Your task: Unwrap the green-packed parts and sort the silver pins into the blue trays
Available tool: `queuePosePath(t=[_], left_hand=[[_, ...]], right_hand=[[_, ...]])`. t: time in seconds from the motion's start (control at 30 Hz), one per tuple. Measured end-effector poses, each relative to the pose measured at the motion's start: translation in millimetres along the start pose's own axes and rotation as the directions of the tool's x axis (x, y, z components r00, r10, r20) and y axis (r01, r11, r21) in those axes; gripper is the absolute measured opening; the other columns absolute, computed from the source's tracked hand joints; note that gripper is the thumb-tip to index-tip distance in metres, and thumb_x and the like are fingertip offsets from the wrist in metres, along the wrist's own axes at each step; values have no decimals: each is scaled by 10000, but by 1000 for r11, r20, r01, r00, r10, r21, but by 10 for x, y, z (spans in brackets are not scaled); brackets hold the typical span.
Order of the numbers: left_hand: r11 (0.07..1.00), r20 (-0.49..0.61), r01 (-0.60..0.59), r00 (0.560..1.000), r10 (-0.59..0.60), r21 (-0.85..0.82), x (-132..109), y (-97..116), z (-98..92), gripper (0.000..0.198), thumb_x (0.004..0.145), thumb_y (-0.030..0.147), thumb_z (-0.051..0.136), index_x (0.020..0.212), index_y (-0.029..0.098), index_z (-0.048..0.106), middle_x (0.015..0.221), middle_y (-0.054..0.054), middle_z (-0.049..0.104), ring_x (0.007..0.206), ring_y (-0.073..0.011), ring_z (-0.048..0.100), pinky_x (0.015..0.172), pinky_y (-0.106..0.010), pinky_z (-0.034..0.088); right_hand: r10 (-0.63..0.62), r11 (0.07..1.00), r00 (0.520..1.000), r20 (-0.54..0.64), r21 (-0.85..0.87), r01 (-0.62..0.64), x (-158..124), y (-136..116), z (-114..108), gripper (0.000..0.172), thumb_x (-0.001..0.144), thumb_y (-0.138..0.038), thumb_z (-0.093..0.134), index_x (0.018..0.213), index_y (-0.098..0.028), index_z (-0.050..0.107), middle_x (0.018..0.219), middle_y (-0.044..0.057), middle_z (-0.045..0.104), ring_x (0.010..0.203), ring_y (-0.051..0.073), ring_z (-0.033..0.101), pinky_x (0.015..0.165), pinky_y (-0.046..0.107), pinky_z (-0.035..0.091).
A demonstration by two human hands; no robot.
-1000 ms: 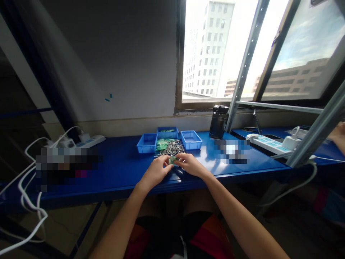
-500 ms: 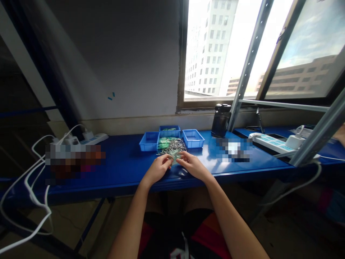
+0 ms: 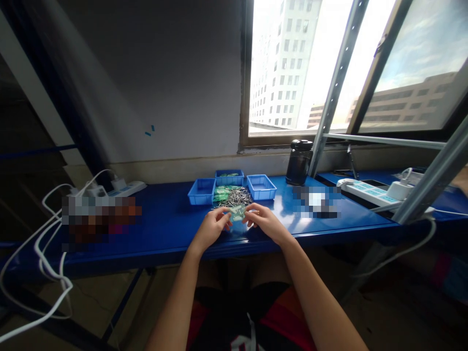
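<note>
Between my hands is a small clear plastic bag with a greenish tint, held just above the table's front part. My left hand pinches its left edge with closed fingers. On the other side my right hand grips the right edge, thumb against fingers. Right behind the bag lies a pile of thin metal pieces, too small to name, probably screws or nails in shape. Green plastic bags lie beside that pile on its left.
Three blue bins stand around the pile: a left bin, a back bin holding green bags, and a right bin. A black bottle, power strip and metal post are at right; white cables hang at left.
My hands have moved slightly apart, and the bag between them is spread wider and flatter. The bins and the metal pile stay where they were.
</note>
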State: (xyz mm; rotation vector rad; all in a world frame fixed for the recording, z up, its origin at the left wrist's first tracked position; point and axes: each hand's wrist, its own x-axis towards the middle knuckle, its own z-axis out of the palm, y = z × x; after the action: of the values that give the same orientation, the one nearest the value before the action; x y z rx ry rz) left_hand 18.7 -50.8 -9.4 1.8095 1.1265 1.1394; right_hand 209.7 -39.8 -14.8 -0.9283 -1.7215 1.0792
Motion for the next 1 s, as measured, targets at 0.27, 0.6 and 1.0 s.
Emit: queuePosePath(t=[0.27, 0.6, 1.0], left_hand=[[989, 5, 70, 998, -70, -131, 31, -19, -11, 359, 802, 234, 395, 1027, 114, 647, 995, -96, 655, 797, -184, 627, 693, -289, 499], [981, 6, 45, 999, -45, -190, 10, -34, 11, 597, 755, 316, 589, 1297, 171, 385, 863, -57, 658, 765, -173, 622, 639, -262, 509], [990, 167, -126, 979, 113, 69, -54, 106, -16, 300, 816, 363, 507, 1022, 210, 661, 1151, -60, 591, 1084, -228, 517, 873, -303, 439]], right_hand=[[36, 999, 999, 26, 30, -37, -29, -85, -12, 336, 808, -462, 494, 908, -165, 614, 855, 47, 647, 769, 174, 629, 561, 227, 425], [-22, 992, 999, 34, -127, 26, 4, 6, -12, 304, 794, -403, 527, 982, -191, 636, 980, 50, 624, 855, 182, 573, 625, 251, 465], [-64, 984, 995, 73, -159, 75, 8, 44, 6, 303, 810, -402, 521, 995, -177, 608, 920, 43, 649, 861, 184, 584, 756, 290, 450]])
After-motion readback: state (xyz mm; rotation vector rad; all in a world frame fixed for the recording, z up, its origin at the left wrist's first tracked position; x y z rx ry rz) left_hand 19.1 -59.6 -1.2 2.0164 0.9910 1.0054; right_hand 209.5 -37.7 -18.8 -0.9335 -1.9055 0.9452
